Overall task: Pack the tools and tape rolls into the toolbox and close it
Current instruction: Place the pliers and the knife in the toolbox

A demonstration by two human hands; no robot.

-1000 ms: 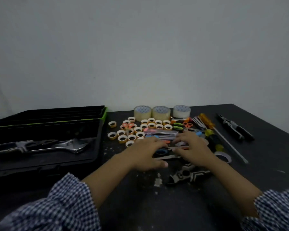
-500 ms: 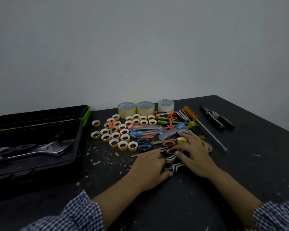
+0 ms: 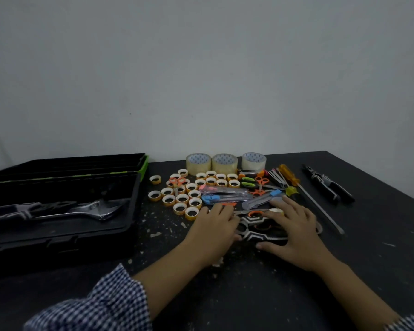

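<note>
Both hands are down on the bench (image 3: 249, 295), flanking a black-and-white tool (image 3: 249, 234) that lies between them. The left grip (image 3: 213, 226) sits at the tool's 9 o'clock, fingers flat and touching its end. The right grip (image 3: 295, 231) sits at its 3 o'clock, fingers spread straight across it and thumb by its near edge. Neither has curled round it, so both are open; I judge they lie this way to steady the tool for a two-handed lift. The open toolbox (image 3: 129, 225) stands at 9 o'clock of the hands, well apart, with a wrench (image 3: 91, 212) inside, so the carry should go left. Small rolls (image 3: 182, 199) lie at 11 o'clock of the left grip, and big rolls (image 3: 224, 162) at 12 o'clock by the wall.
</note>
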